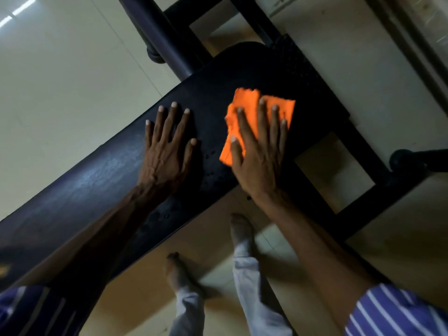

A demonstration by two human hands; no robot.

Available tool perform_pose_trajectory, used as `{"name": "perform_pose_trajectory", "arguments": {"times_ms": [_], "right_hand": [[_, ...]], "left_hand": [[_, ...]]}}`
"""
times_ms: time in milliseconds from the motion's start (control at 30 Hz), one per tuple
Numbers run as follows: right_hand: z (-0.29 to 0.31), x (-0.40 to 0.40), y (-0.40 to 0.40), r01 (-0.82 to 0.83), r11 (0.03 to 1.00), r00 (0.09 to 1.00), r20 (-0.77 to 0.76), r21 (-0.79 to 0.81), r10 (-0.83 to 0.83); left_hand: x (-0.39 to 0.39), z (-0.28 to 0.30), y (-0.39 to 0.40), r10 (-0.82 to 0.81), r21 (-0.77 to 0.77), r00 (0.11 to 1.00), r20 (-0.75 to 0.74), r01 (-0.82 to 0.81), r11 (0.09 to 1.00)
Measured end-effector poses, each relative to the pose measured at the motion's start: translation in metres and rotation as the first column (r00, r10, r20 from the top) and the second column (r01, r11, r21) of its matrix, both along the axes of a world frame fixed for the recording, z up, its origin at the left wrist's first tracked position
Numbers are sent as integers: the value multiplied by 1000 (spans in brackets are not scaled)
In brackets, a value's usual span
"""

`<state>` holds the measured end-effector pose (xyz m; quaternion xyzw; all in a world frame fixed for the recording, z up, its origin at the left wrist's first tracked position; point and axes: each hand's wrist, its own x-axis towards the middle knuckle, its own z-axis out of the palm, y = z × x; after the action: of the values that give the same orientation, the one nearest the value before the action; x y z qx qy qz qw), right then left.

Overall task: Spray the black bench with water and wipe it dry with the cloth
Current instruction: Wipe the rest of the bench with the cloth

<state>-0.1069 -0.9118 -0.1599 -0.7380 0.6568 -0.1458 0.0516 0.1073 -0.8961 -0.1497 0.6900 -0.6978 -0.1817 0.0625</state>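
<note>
Black bench (101,175): the padded counter runs diagonally through the head view, from the lower left to a rounded end at upper centre. Its surface is dark and glossy, and small water droplets (211,177) are visible on the pad between the two hands and towards its near edge. Beyond the rounded end stands a black metal frame (358,151) with a thick upright post (157,37) at upper centre.

Orange cloth (244,103): folded, lying flat on the counter near the rounded end. The right hand (260,151) presses on top of it, palm down. Its fingers (263,115) are extended and slightly spread over the cloth, not curled around it.

Left hand (167,146): flat on the bare counter just beside the cloth and apart from it, fingers spread wide, holding nothing.

Both forearms are bare; a blue sleeve with white stripes (392,314) shows at the lower right. Below the counter, light grey trouser legs (244,270) and the person's feet stand on a pale tiled floor (72,73).

No brand, label or legible writing is visible on any item. The cloth edges and the feet are blurred.
</note>
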Motion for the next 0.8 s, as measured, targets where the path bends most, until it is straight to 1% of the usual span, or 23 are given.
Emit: {"name": "perform_pose_trajectory", "arguments": {"times_ms": [100,167,200,233,300,367,400,467,533,600,633,667,733,767,800], "right_hand": [[-3,4,36,-204,978,978,-40,36,206],[-3,-5,22,-274,961,958,-76,40,276],[-2,-8,11,-283,958,954,-88,40,286],[-2,-8,0,-263,964,960,-89,33,265],[-1,2,-11,-151,988,986,-68,11,152],[0,23,3,-45,999,998,-54,-12,44],[-1,33,17,-43,999,998,-51,-15,42],[-3,45,48,-135,991,990,-50,4,135],[-3,38,65,-253,967,963,-85,41,256],[-1,27,53,-354,934,926,-118,57,358],[0,23,39,-356,933,925,-124,49,360],[0,22,26,-309,951,943,-120,32,310],[3,33,14,-118,993,989,-87,-5,117],[2,45,21,-21,1000,998,-62,-21,20],[0,60,35,42,999,998,-36,-35,-43]], "left_hand": [[12,1,18,71,13,997,8,-72,997],[19,2,32,107,18,994,0,-107,994],[23,2,40,122,19,993,-7,-121,992],[27,1,47,127,19,992,-10,-127,992],[33,-2,59,127,17,992,-7,-126,992],[40,-4,69,127,12,992,-10,-127,992],[43,-4,74,136,6,991,-6,-136,991],[52,-2,82,160,-2,987,-2,-160,987],[63,0,90,161,-6,987,-17,-162,987],[75,2,102,154,-11,988,-7,-154,988],[79,1,108,151,-11,989,-2,-151,988],[82,0,114,154,-7,988,-2,-154,988],[90,-1,127,177,1,984,-8,-177,984],[94,-2,133,186,4,982,-12,-186,983],[98,-2,138,190,6,982,-13,-190,982]]}}
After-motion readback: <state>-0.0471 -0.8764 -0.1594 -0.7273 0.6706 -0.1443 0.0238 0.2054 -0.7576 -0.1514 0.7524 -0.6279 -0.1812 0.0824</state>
